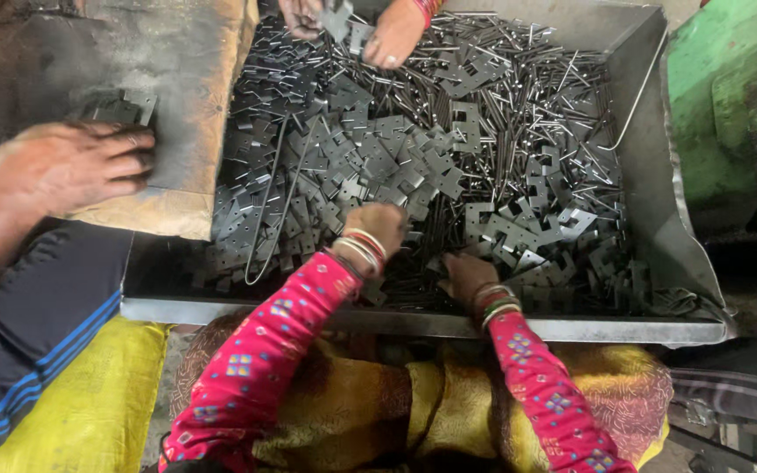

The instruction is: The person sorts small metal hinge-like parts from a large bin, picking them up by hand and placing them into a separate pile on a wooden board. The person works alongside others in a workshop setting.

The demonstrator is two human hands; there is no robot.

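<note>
far left: a co-worker's hand [76, 166] lies flat, fingers together, on a worn brownish board [194, 105], just beside a small stack of dark metal plates [120, 107]. below it you can see a dark garment with blue stripes and a yellow sack [89, 412].

tray: big grey sheet-metal tray [650, 210] sits across the middle, loaded with flat notched metal plates [378, 158] mixed with thin metal pins [501, 88]. a bent wire loop [269, 219] lies on the pile toward the left side.

left hand: the wearer's left hand [377, 229], pink patterned sleeve and bangles at the wrist, is curled down into the plates near the front rim. fingers are bunched and buried in the pile, so can't really tell what exactly it's pinching.

right hand: right hand [469, 278] is just beside it, also low on the pile near the front edge, fingers tucked in among the plates and pins. grip is hidden, can't tell.

top: another person's two hands [361, 26] at the far side of the tray, holding a few plates between them.

far right: green painted machine body [729, 96] beside the tray.
</note>
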